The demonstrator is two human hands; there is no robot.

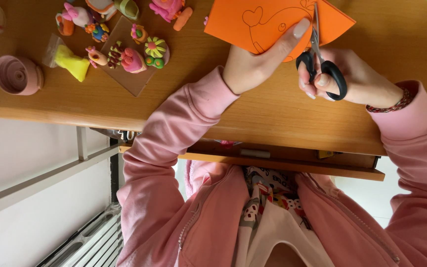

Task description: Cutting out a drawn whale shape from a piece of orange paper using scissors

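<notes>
The orange sheet of paper [273, 22] sits at the far edge of the wooden desk [253, 113], right of centre, and it's a bright, flat, stiff-looking piece with a thin dark outline drawn on it: a rounded whale-like shape with a heart-shaped tail at the left end of the drawing. Its right corner juts out to a point, and the near edge curves where the outline runs.

The left hand [255, 62] grips that near edge, thumb laid flat along the top of the paper, fingers tucked underneath, clamped on the sheet. The right hand [347, 79] has its fingers through the black loops of the scissors [320, 54], closed around the handles; the slim metal blades run up across the orange paper near its right side, and they look nearly together. A beaded bracelet [394, 105] circles the right wrist, and both arms wear pink sleeves [174, 133].

Over on the far left of the desk, well apart from the hands, lies a cluster of colourful clay figures [124, 54], some on a brown card [134, 79], with a pink round pot [18, 75] at the left end.
</notes>
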